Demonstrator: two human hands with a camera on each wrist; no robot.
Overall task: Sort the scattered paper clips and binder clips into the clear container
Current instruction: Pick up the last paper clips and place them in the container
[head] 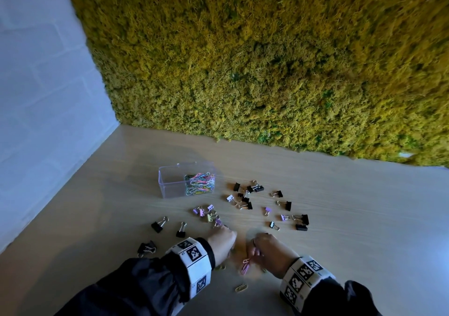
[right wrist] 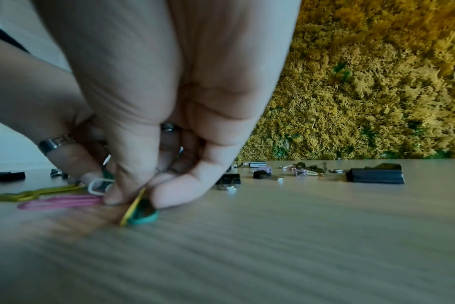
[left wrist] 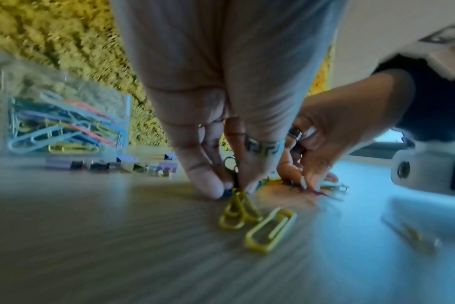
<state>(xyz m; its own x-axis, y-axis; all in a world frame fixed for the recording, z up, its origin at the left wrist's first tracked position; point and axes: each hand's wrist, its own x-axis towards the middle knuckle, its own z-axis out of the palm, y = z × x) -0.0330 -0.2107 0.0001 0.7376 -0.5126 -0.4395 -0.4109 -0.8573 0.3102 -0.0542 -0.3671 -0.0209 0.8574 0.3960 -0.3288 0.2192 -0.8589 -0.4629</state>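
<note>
1. Pale wood-grain table (head: 340,194) running back to a wall of yellow-green moss (head: 267,60); places below are given relative to the clear container (head: 170,184), from near to far.

2. Nearest the viewer, well in front of the container: a loose yellow paper clip (head: 241,287) lies flat on the table, with two more beside the left fingertips (left wrist: 208,185).

3. Left hand (head: 222,241): fingers bunched tight, tips on the table, pinching a small cluster of yellow paper clips (left wrist: 238,211).

4. Right hand (head: 269,250): fingers curled, thumb and forefinger pinching a green and a yellow paper clip (right wrist: 140,211) on edge; a pink paper clip (head: 246,266) lies just beside it.

5. Handling, as a judgement: the paper clips are light, thin, smooth-coated wire that lies flush and probably slides, so a fingertip pinch at a rounded end, tipping the clip onto its edge, suits them best.

6. Between the hands and the container, and off to its right: black binder clips (head: 301,221) and lilac binder clips (head: 201,212), all still on the table. These look stiff and boxy, likely easiest taken by the body or the wire handles.

7. Container, farthest: open-topped, with a heap of many-coloured paper clips (head: 200,184) in its right part; its left part shows nothing inside.
</note>
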